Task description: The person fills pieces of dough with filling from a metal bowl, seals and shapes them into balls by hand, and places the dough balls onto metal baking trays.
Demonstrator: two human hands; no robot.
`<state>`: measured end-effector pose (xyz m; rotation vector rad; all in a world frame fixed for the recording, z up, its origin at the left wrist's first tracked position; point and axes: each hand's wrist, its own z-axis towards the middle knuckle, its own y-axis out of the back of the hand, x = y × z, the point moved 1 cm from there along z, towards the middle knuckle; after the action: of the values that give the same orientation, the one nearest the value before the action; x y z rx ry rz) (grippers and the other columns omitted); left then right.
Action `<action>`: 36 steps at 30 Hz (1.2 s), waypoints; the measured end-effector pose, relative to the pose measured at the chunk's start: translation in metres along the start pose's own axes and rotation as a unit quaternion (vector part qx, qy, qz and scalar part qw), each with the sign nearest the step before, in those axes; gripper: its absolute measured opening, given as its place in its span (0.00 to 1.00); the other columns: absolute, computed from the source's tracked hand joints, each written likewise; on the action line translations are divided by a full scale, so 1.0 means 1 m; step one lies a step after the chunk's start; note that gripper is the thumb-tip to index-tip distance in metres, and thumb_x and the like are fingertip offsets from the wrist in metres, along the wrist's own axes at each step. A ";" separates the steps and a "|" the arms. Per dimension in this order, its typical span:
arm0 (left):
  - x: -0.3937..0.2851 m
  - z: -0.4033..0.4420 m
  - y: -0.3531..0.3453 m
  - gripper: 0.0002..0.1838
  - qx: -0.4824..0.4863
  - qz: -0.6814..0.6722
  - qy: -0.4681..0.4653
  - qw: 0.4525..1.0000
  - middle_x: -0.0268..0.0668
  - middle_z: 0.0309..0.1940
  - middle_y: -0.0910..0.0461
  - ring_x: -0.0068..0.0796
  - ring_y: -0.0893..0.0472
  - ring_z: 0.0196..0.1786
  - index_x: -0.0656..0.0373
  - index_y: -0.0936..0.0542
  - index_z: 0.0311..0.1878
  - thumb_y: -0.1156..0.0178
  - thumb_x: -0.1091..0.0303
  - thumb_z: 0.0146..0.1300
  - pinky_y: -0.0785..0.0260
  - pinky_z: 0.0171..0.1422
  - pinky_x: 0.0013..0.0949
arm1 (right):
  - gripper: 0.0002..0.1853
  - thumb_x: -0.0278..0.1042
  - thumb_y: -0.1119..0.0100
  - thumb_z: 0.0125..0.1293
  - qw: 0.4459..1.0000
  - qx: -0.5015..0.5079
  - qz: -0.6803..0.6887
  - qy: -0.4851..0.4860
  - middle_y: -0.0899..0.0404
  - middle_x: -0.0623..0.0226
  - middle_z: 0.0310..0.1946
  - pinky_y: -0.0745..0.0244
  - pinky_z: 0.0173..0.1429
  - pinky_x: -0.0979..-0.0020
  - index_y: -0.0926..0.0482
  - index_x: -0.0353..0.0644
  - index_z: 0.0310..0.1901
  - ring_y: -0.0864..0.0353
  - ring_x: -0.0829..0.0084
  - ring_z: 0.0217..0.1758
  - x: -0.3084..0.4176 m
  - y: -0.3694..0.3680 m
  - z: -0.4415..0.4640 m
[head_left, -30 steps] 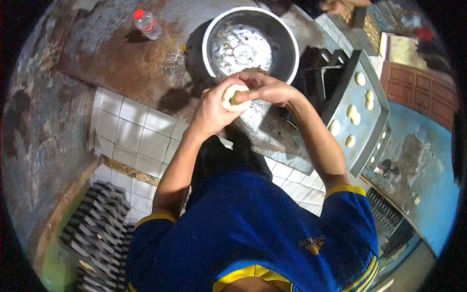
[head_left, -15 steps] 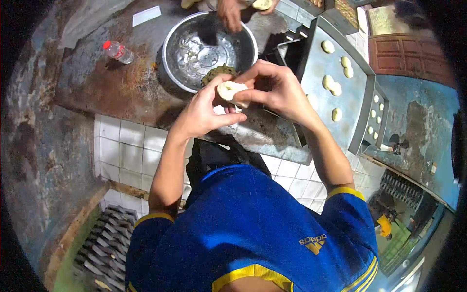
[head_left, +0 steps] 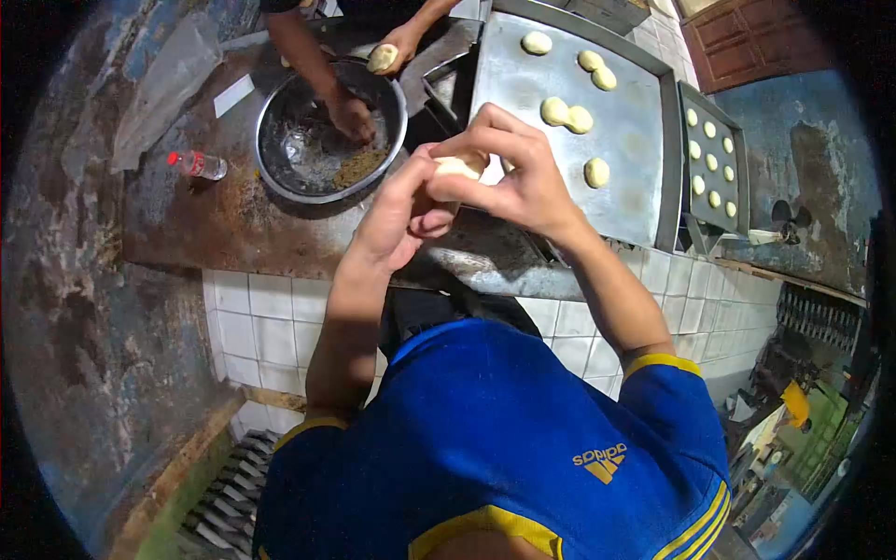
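A pale piece of dough [head_left: 457, 168] is held up between my two hands, in front of the table and just right of a metal bowl [head_left: 276, 177]. My left hand [head_left: 397, 210] cups it from the left and below, fingers curled. From the right, my right hand [head_left: 513, 177] pinches its edge with thumb and fingers, covering part of it. Inside the bowl lies a brownish-green filling [head_left: 359, 168]. A co-worker's hand [head_left: 353, 119] reaches into that filling, while their other hand [head_left: 403, 42] holds a dough piece [head_left: 382, 59] above the rim.
A large metal tray [head_left: 635, 140] at the right carries several dough balls [head_left: 596, 173]. Beyond it stands a smaller tray [head_left: 733, 217] with rows of dough balls. A red-capped bottle [head_left: 201, 165] lies left of the bowl, near a white strip [head_left: 233, 96] and a plastic sheet [head_left: 168, 93].
My view has shifted toward the right, showing more of the trays. My fingers have closed further around the dough, whose hollow no longer shows. The co-worker's hand has gone down into the filling.
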<state>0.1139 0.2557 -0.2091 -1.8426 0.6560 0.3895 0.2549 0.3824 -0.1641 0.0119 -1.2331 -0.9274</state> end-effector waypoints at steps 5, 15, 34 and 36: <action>0.018 0.022 -0.051 0.18 -0.015 0.076 -0.166 0.983 0.29 0.33 0.24 0.17 0.31 0.27 0.60 0.27 0.65 0.39 0.61 0.80 0.40 0.32 0.21 | 0.14 0.38 0.33 0.77 0.898 -0.135 0.331 -0.258 0.13 0.64 0.41 0.16 0.40 0.74 0.11 0.35 0.51 0.13 0.77 0.42 -0.019 0.027 -0.045; 0.038 0.065 -0.170 0.11 0.088 0.247 -0.328 0.908 0.35 0.43 0.17 0.24 0.17 0.50 0.64 0.19 0.47 0.35 0.75 0.62 0.25 0.60 0.30 | 0.24 0.25 0.31 0.70 0.799 -0.263 0.518 -0.154 0.14 0.60 0.52 0.15 0.39 0.71 0.27 0.37 0.64 0.10 0.71 0.42 -0.003 0.048 -0.106; 0.063 0.099 -0.168 0.37 0.010 0.401 -0.390 0.829 0.32 0.35 0.23 0.16 0.20 0.34 0.59 0.39 0.65 0.30 0.84 0.56 0.26 0.41 0.24 | 0.17 0.28 0.25 0.66 0.969 0.076 0.076 -0.221 0.09 0.55 0.49 0.15 0.60 0.63 0.12 0.36 0.55 0.08 0.64 0.54 0.009 0.191 -0.133; 0.091 0.135 -0.151 0.37 0.015 0.485 -0.398 0.779 0.34 0.38 0.20 0.30 0.11 0.39 0.55 0.35 0.63 0.25 0.81 0.54 0.22 0.42 0.32 | 0.23 0.27 0.19 0.59 0.972 -0.082 0.088 -0.202 0.11 0.60 0.54 0.18 0.58 0.68 0.12 0.36 0.57 0.11 0.70 0.53 -0.004 0.193 -0.137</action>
<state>0.2835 0.3977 -0.1945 -0.9750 0.9287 1.7080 0.4803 0.4473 -0.1276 -0.4300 -1.4988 -0.8974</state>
